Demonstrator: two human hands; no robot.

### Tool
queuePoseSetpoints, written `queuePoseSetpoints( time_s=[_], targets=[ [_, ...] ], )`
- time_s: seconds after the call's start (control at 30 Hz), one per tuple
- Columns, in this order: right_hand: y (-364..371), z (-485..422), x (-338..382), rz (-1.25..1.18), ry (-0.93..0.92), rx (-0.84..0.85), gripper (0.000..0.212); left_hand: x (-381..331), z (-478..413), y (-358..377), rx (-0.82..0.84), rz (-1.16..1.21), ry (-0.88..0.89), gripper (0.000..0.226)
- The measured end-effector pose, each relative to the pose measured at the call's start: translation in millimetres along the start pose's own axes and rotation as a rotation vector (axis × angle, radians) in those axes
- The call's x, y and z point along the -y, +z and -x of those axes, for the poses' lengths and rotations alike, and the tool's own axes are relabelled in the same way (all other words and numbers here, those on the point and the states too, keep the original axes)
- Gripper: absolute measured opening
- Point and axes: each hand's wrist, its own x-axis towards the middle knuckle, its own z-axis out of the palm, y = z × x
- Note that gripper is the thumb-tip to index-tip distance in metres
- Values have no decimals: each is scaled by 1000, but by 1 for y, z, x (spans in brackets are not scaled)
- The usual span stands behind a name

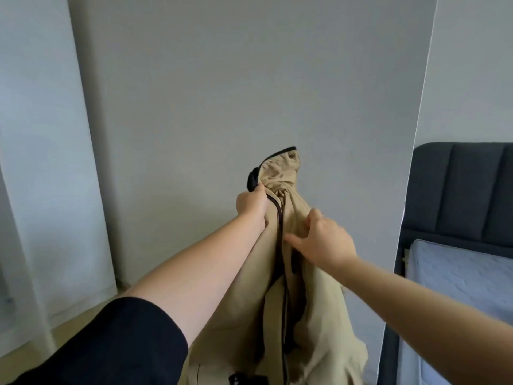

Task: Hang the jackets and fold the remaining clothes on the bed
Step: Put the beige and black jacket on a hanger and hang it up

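Note:
A beige jacket with a dark zipper and dark collar trim hangs in the air in front of a grey wall. My left hand is shut on its collar near the top of the zipper and holds it up. My right hand rests against the front of the jacket just right of the zipper, fingers spread and slightly blurred. Any hanger is hidden from view. The lower part of the jacket runs out of the frame at the bottom.
A bed with a dark blue padded headboard and a light blue mattress stands at the right. A white panel or door fills the left side. A strip of pale floor shows at lower left.

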Motion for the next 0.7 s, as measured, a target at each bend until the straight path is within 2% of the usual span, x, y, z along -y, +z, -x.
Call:
queuePoseSetpoints(
  time_s=[0.07, 0.13, 0.17, 0.23, 0.33, 0.4, 0.43, 0.5, 0.53, 0.57, 0.6, 0.67, 0.7],
  targets=[
    [14, 2, -7, -68, 113, 117, 48, -5, -4, -1, -11, 58, -9, 31],
    [21, -2, -15, -54, 146, 194, 30, -11, -6, -9, 12, 86, 8, 30],
    [21, -6, -19, -26, 140, 186, 19, -14, -8, -17, 32, 78, 34, 30],
    [15, -14, -23, -37, 145, 57, 6, -18, -13, -38, 57, -6, 124, 31],
    [2, -35, -17, -229, 134, -153, 16, -21, -26, -76, -21, -398, 299, 22],
    [-9, -51, -2, -285, 76, -177, 21, -20, -29, -95, -165, -744, 393, 64],
    [-13, -58, 7, -295, 40, -165, 22, -20, -25, -100, -251, -858, 535, 78],
    [-21, -67, 27, -310, -20, -124, 23, -15, -12, -101, -322, -927, 1019, 79],
    [-23, -69, 37, -311, -55, -97, 22, -12, -7, -97, -275, -928, 1211, 72],
    [-24, -70, 46, -302, -98, -72, 21, -9, -3, -93, -162, -938, 1293, 64],
    [-26, -68, 54, -287, -141, -54, 20, -8, 0, -90, 16, -967, 1242, 56],
    [-30, -64, 64, -281, -218, -42, 20, -7, 3, -87, 371, -1066, 861, 37],
    [-32, -61, 67, -295, -252, -43, 20, -5, 1, -87, 462, -1109, 669, 21]
  ],
)
